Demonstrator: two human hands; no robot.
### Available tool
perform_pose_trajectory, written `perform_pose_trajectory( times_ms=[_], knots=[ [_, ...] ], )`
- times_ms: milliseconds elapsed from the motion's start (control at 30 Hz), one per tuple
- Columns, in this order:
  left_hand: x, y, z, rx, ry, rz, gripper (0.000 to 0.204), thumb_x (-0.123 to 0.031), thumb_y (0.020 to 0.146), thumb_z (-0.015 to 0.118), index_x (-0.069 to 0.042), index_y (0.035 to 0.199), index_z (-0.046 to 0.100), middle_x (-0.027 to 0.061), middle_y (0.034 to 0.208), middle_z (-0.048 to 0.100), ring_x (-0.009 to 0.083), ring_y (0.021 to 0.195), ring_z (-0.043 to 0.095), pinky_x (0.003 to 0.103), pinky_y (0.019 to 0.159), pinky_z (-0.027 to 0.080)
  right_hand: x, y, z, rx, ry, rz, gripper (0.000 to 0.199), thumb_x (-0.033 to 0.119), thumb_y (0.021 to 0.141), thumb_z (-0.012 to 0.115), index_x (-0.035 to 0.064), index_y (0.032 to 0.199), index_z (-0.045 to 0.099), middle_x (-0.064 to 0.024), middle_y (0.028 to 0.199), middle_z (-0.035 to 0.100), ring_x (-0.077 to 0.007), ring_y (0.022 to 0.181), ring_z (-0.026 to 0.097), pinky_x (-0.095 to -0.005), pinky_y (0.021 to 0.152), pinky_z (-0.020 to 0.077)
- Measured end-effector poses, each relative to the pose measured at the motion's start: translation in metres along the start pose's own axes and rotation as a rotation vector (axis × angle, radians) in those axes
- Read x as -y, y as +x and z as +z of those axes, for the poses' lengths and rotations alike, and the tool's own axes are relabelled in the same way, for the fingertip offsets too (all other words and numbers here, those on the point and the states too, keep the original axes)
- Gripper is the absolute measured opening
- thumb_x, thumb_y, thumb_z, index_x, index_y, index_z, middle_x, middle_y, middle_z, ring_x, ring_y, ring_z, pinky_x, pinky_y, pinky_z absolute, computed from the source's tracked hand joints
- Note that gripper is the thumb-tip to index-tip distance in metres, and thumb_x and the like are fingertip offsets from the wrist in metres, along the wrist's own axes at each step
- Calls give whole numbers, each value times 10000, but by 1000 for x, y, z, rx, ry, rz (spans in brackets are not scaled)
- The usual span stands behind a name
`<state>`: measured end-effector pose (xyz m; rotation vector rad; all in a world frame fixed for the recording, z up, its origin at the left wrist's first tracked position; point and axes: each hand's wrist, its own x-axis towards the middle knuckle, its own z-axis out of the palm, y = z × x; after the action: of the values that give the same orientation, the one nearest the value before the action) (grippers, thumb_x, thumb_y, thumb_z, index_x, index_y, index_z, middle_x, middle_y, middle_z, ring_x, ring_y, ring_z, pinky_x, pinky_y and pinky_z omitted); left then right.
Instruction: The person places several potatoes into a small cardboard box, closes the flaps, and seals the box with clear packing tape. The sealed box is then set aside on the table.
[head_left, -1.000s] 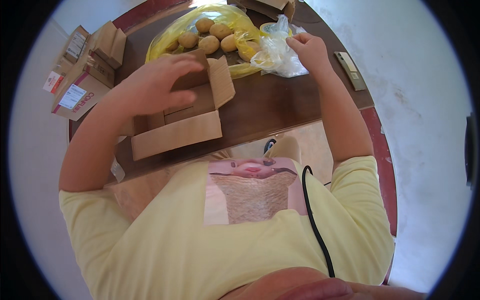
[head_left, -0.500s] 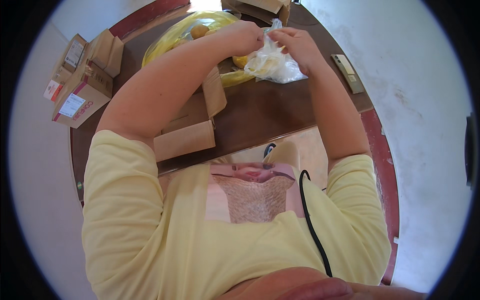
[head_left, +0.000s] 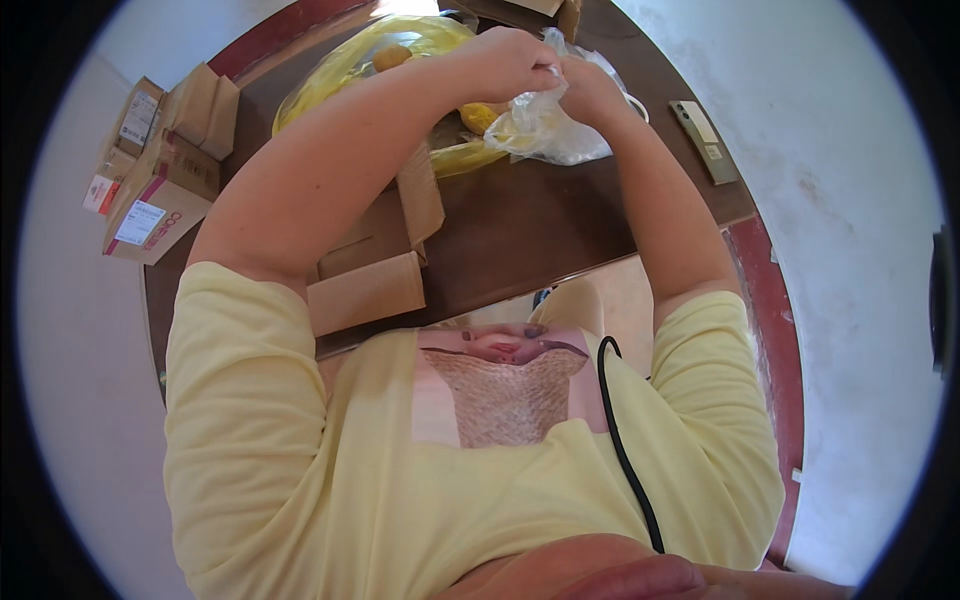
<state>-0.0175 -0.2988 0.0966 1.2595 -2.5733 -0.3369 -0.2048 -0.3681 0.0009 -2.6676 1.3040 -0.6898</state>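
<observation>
At the far side of the table, my left hand [head_left: 512, 62] pinches the gathered neck of a clear plastic bag [head_left: 562, 138]. My right hand [head_left: 590, 92] is closed on the same neck, close beside it, its fingertips partly hidden. The bag's lower part hangs below both hands, looking crumpled, and I cannot make out what is inside. Behind my left forearm spreads a translucent yellow plastic bag [head_left: 335, 75]. A round brownish-yellow fruit [head_left: 392, 57] lies in it, and a yellow fruit [head_left: 479, 119] shows between my left wrist and the clear bag.
An opened cardboard box [head_left: 368, 292] sits under my left forearm at the table's near edge. Several cardboard boxes [head_left: 170, 190] are stacked at the left. A phone [head_left: 702, 142] lies on the brown table [head_left: 520, 225] at the right. Another box [head_left: 565, 18] stands at the back.
My hands have come together at the neck of the clear bag. The right hand has moved left and slightly up, and its fingers have closed.
</observation>
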Motion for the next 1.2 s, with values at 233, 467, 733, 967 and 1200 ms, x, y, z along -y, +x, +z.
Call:
perform_pose_trajectory(
  times_ms=[233,467,733,967,1200],
  knots=[
    [5,-18,-12,-50,-685,-296,265,-299,946,611,-69,1065,668,-9,898,639,79,784,582,228,701,496,9,8,-12,101,-89,119,304,177,927,489,190,1172,669,-109,1186,631,-310,1085,598,-416,916,477],
    [0,-34,-19,-90,-807,-126,248,-264,975,583,-59,1085,668,8,932,639,84,832,582,250,799,508,-4,15,-3,61,-96,92,242,258,924,556,196,1101,710,-110,1114,653,-306,1041,610,-415,887,490],
    [-7,-59,-58,-206,-939,-14,270,-257,980,551,-34,1117,618,79,1012,646,185,926,605,345,853,494,10,12,5,130,-66,231,254,164,904,533,169,1089,706,-134,1133,663,-329,1020,627,-432,874,502],
    [-25,-89,-77,-426,-1083,-332,186,-200,989,542,-21,989,590,73,856,618,138,748,600,276,681,533,4,-6,8,-487,-137,-48,225,135,928,512,68,1079,665,-161,1015,680,-316,921,656,-407,842,518],
    [-34,-110,-48,-412,-1219,-438,220,-243,983,538,-24,986,563,117,888,630,170,727,619,308,686,556,168,-94,-73,-150,613,110,377,366,884,691,24,1037,653,-70,857,655,-159,749,626,-320,685,523]
  ],
)
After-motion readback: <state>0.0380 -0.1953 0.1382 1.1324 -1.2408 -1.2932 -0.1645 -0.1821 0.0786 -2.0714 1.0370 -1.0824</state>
